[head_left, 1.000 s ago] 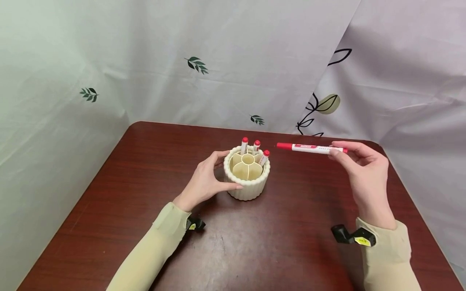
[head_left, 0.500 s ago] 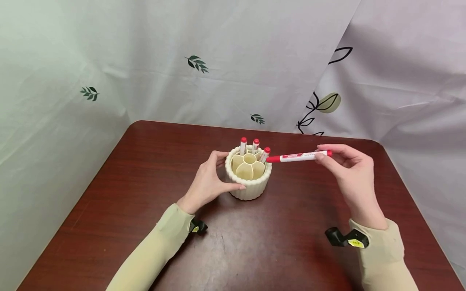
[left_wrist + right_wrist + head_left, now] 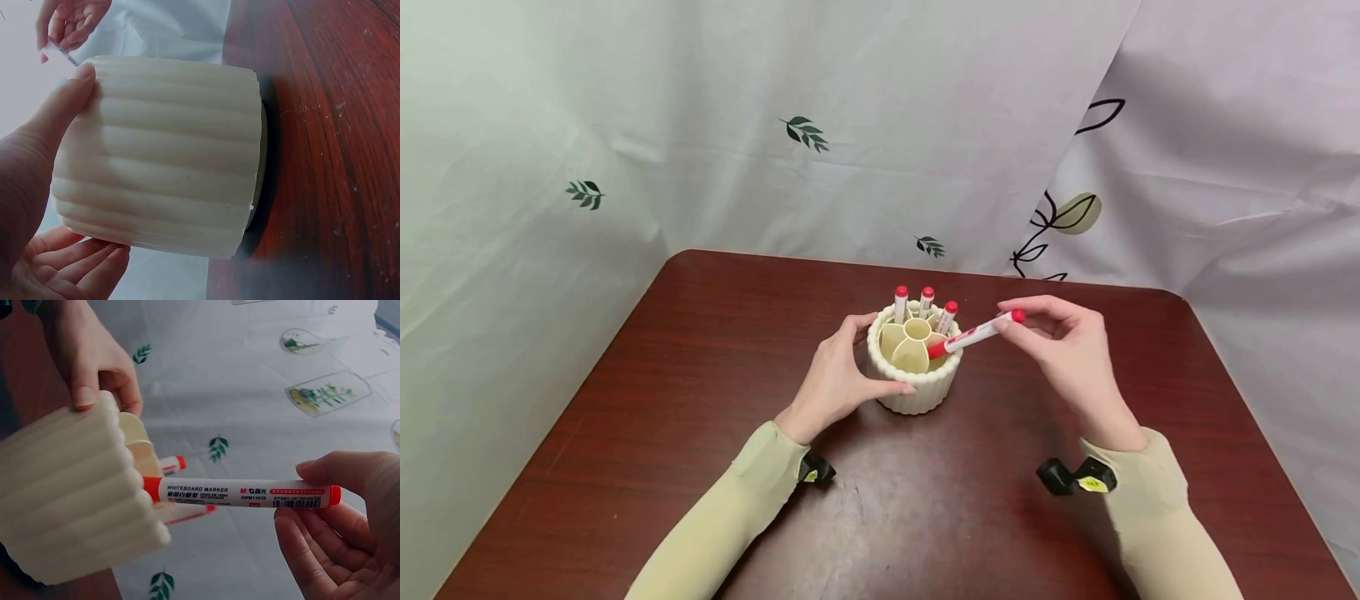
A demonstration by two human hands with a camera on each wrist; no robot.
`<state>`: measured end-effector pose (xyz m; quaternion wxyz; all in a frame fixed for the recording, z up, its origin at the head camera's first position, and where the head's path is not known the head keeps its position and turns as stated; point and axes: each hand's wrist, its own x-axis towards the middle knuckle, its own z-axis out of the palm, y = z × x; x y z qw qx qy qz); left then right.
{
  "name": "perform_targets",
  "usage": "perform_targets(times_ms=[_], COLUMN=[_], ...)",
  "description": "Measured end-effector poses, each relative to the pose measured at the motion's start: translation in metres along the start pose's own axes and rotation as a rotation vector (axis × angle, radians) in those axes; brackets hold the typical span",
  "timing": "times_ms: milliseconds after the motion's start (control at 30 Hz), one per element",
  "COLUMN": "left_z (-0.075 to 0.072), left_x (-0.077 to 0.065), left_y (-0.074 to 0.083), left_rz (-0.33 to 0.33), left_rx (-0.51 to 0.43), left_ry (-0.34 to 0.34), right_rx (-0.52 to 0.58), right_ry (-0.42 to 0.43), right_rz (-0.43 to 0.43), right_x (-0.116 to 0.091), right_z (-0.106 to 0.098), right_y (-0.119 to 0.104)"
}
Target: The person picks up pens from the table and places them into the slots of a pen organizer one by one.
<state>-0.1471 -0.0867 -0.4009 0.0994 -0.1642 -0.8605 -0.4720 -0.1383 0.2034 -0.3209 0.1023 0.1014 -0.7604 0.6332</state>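
Note:
A cream ribbed pen holder [image 3: 919, 395] with petal-shaped compartments stands on the table. My left hand [image 3: 833, 382] grips its left side, thumb across the front and fingers behind; the left wrist view shows the thumb near the rim of the holder [image 3: 169, 150]. Three red-capped markers [image 3: 901, 305] lean in its back and right compartments. With thumb and fingertips, my right hand [image 3: 1069, 354] pinches the tail end of a red and white whiteboard marker [image 3: 976, 335]. That marker slants down to the left, its red cap inside the rim at the holder's right side. Printed lettering shows on the marker [image 3: 231, 492] in the right wrist view.
The dark reddish-brown table [image 3: 715, 333] carries the holder. Pale cloth [image 3: 865, 150] with leaf prints hangs behind and beside it. A black wrist camera [image 3: 1078, 477] sits at the right cuff, and another black camera [image 3: 817, 469] at the left.
My right hand has moved left, bringing the whiteboard marker from beside the pen holder to over its rim. The marker has tilted cap-down. The left hand and holder have shifted slightly right.

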Motion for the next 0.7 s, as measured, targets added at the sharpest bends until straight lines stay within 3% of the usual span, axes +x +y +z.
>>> perform_targets(times_ms=[400, 700], left_z=[0.0, -0.001], left_x=[0.0, -0.001], left_y=[0.0, -0.003], left_rz=[0.013, 0.028], left_rx=[-0.016, -0.023], left_ry=[-0.015, -0.028], right_rx=[-0.13, -0.133], right_ry=[-0.157, -0.147], right_rz=[0.04, 0.015], right_x=[0.006, 0.0], right_z=[0.035, 0.032], right_y=[0.023, 0.029])
